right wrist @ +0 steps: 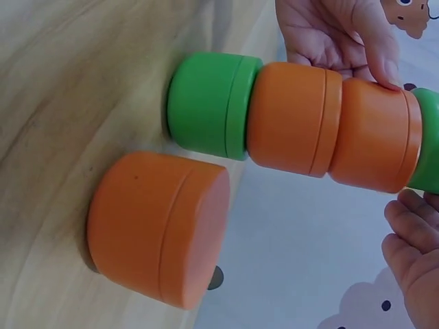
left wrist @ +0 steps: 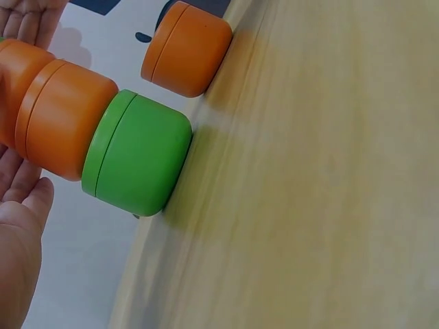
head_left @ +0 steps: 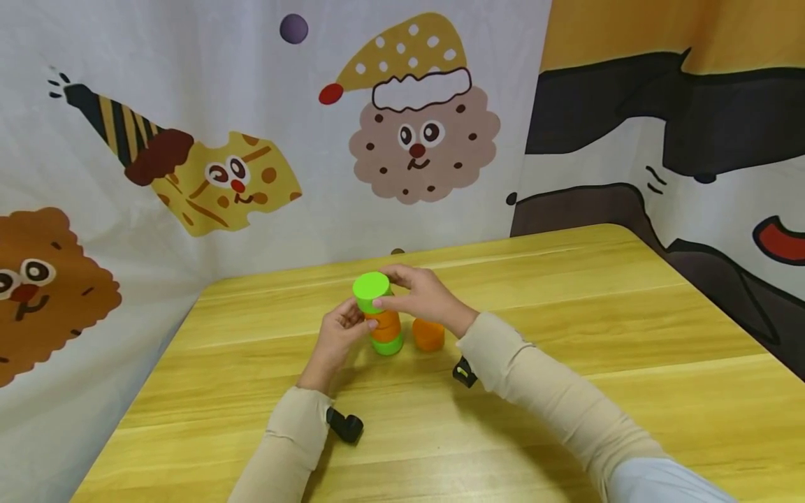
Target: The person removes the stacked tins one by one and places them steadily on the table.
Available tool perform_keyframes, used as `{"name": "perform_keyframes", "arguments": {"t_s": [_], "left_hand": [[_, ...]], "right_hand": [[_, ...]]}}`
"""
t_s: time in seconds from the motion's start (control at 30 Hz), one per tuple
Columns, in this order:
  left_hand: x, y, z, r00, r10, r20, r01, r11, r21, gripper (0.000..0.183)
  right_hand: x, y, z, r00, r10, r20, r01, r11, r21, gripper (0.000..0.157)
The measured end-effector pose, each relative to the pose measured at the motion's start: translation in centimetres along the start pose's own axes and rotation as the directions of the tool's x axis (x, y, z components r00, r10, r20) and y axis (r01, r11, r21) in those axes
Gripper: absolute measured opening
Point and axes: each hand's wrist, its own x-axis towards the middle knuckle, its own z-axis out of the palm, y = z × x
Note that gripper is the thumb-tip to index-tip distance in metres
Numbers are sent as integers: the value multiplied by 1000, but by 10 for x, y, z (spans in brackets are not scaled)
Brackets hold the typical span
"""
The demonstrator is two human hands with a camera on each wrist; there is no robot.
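While the right hand (head_left: 434,297) grips the top green piece (head_left: 371,288) between thumb and fingers, the left hand (head_left: 339,339) holds the upper orange piece (right wrist: 376,137), its thumb against the side. Below come the lower orange piece (right wrist: 288,120) and the bottom green piece (right wrist: 206,103), which stands on the far part of the table (head_left: 629,349). Just right of this column (near but apart) sits a loose orange piece (head_left: 429,335).

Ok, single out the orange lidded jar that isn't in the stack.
The orange lidded jar standing alone on the wood-grain table; the other two orange jars are stacked between the green ones.
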Motion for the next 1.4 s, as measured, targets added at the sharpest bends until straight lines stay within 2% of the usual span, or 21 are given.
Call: {"name": "perform_keyframes", "arguments": {"t_s": [0.27,0.6,1.13,1.4], "left_hand": [[0,1,0,1000,-5,-4,5,1000,-1,50],[1,2,0,1000,-9,3,9,1000,19,51],[2,1,0,999,-37,-37,38,999,16,52],[3,0,-1,998,-30,-55,31,999,19,50]], "right_hand": [[0,2,5,999,1,-36,1,998,62,46],[0,5,5,999,9,-39,-3,990,144,46],[-6,-1,-2,992,-39,-118,55,989,136,42],[-15,4,-6,988,-16,-152,37,990,137,41]]}}
